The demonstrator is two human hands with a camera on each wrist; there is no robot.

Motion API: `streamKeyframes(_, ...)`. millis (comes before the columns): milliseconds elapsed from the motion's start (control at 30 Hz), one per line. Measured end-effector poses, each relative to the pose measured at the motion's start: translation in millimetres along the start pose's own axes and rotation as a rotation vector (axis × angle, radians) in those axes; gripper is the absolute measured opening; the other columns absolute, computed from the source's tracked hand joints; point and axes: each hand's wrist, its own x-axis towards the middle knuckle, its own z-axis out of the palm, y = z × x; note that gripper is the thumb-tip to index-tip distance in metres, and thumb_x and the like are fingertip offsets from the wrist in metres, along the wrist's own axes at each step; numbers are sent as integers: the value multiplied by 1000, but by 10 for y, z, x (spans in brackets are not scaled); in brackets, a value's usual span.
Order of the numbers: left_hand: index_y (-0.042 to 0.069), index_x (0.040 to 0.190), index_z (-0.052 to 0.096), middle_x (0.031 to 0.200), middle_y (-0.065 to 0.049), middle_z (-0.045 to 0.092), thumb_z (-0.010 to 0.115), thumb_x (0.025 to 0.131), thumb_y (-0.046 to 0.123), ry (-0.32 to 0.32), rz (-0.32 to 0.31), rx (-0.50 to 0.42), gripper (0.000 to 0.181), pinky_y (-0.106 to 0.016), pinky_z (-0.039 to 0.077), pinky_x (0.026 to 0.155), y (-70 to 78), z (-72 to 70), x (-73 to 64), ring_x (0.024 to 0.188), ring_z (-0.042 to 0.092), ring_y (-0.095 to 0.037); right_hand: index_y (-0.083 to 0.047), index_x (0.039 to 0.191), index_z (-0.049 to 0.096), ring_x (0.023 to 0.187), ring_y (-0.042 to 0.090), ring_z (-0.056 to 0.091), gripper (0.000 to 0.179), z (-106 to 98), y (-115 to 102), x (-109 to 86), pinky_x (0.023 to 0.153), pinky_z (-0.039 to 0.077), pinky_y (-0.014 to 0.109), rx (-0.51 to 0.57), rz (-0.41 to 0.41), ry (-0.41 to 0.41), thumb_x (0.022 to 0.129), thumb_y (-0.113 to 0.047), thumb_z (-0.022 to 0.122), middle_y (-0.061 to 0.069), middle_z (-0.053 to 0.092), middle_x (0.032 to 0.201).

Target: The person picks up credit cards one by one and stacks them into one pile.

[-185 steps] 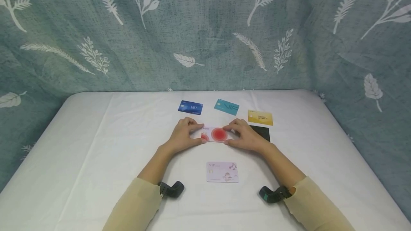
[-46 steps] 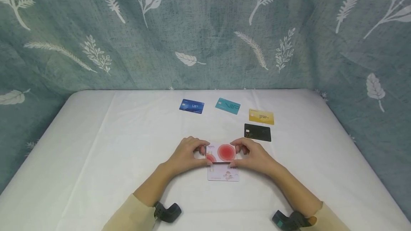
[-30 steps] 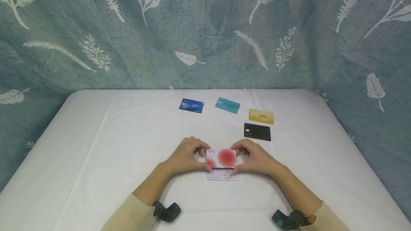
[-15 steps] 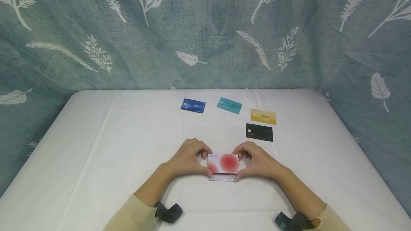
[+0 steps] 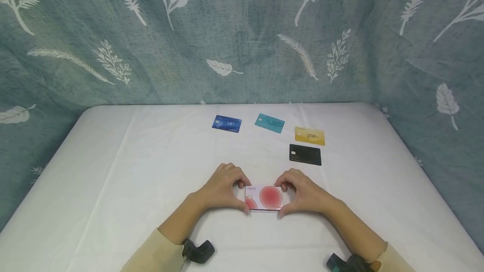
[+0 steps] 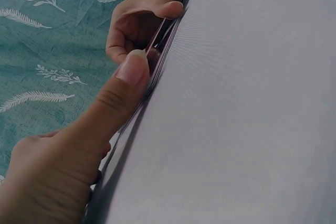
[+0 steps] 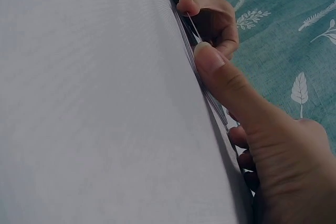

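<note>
A pinkish-white card with red circles (image 5: 264,197) is held level between both hands. My left hand (image 5: 224,188) pinches its left end between thumb and fingers. The right end is pinched the same way by my right hand (image 5: 304,191). Beneath it lies a pale lilac card (image 5: 264,211), of which only a thin strip of the near edge shows. In the left wrist view the thumb (image 6: 131,74) presses the held card's near edge. A narrow gap shows there between the held card and what lies below.
Farther back on the white-covered table (image 5: 151,158) lie a blue card (image 5: 227,124), a teal card (image 5: 269,123), a yellow card (image 5: 310,136) and a black card (image 5: 305,154). A green leaf-patterned curtain (image 5: 242,37) hangs behind the table.
Both hands have brought the red-circled card from the middle of the table toward me, over the lilac card, now almost wholly covered. The black card, partly hidden earlier, shows fully.
</note>
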Motion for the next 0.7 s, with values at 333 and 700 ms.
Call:
streamKeyframes(333,22,93,63,78,13,54,86,49,57,-22,35,2,61,-27,33,82,1,11,-14,81,43,-5,-27,98,58,84,3,43,61,-3,18,-19,76,37,20,-35,-23,-28,52,-55,85,-14,49,83)
streamKeyframes(700,22,93,64,80,13,54,86,52,55,-55,38,-5,57,-28,33,84,2,-21,-9,83,43,-5,-26,99,59,85,3,44,60,-30,17,1,76,39,21,-48,-42,-57,54,-56,85,-14,51,84)
